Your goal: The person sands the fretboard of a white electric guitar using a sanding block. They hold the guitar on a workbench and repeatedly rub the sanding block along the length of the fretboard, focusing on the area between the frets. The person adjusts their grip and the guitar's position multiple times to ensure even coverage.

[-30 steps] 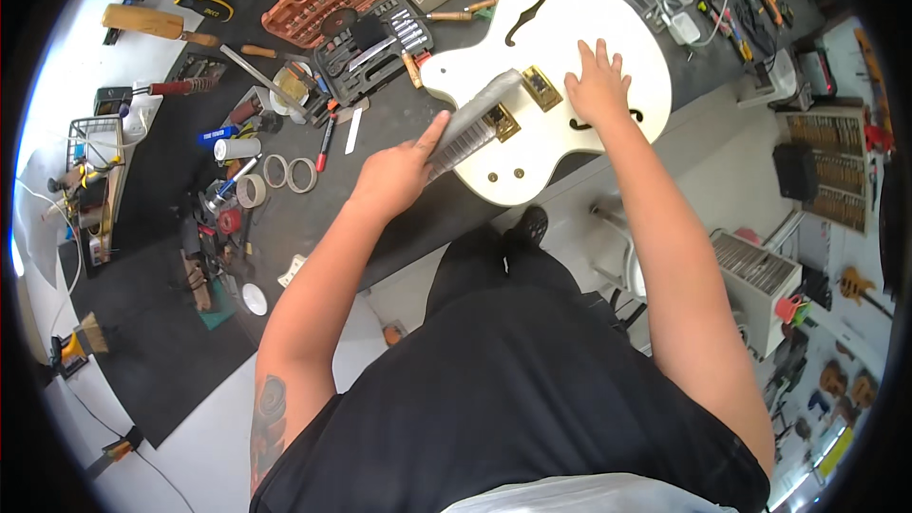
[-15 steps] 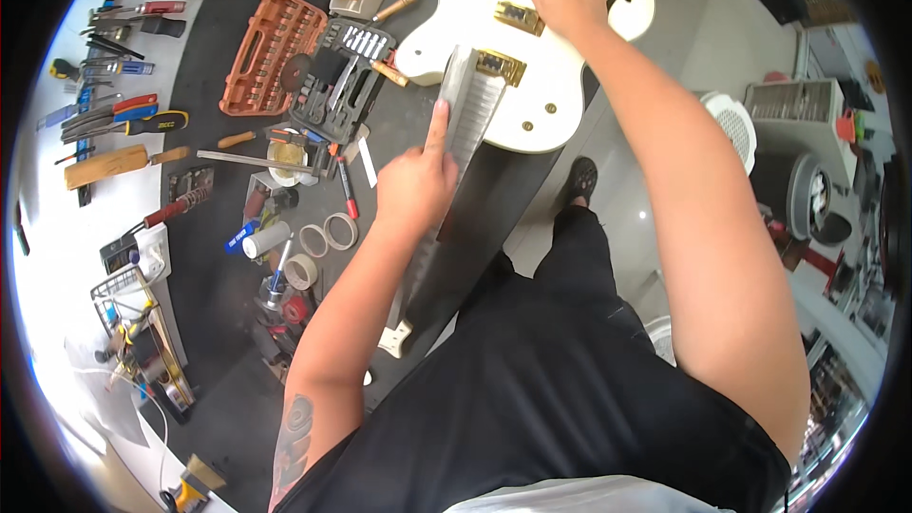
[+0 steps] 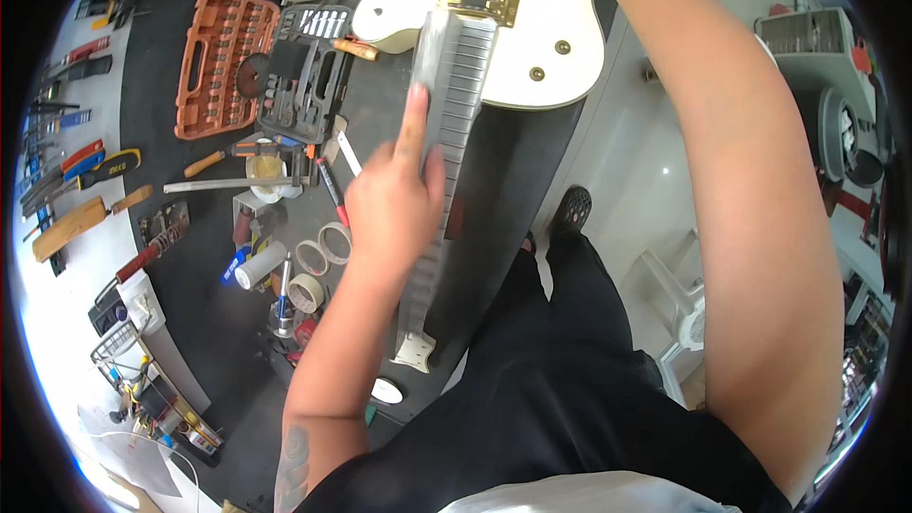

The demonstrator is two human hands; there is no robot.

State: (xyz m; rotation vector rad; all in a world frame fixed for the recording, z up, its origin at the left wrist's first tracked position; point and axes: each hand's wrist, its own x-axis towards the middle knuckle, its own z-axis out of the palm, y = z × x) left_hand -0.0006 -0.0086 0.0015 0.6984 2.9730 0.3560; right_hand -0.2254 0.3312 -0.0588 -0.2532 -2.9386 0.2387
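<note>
A white electric guitar (image 3: 532, 57) with gold-framed pickups (image 3: 478, 6) lies face up on the dark bench, its neck pointing toward me. Along the left side of the fretted fingerboard (image 3: 467, 76) rests a long metal bar (image 3: 437, 52). My left hand (image 3: 389, 204) is closed over this bar, index finger stretched out along its top; the other fingers are mostly hidden from above. At the near end shows the pale headstock (image 3: 414, 351). My right forearm (image 3: 750, 133) reaches up across the guitar's right side, and its hand lies beyond the upper edge.
Left of the neck are an orange socket case (image 3: 223, 62), a grey tool tray (image 3: 304, 76), a red-capped marker (image 3: 332, 190) and tape rolls (image 3: 306, 293). Hand tools (image 3: 85, 171) line the far left. A white plastic stool (image 3: 674, 299) stands right of my legs.
The view has shifted, so the guitar sits higher in the picture and my right hand has passed out of sight. My left hand keeps its hold on the bar.
</note>
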